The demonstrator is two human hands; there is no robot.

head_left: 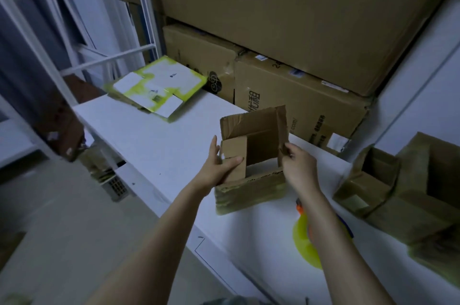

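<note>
The small cardboard box [249, 190] sat mid-frame on the tabletop [161, 145]. The left hand [219, 166] curled its grip round the left flap [234, 152]. The right hand [298, 167] pinched the right flap [281, 127]. Both flaps probably needed folding inward evenly.

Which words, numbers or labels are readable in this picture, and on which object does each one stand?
"0002-2020": on the large top carton; the characters before it are blurred.
"com/": on the lower right carton, end of a web address; its Chinese characters and labels are too blurred.
On the yellow-white flat carton: marks too small to read.
On the small open box: no text visible.
</note>
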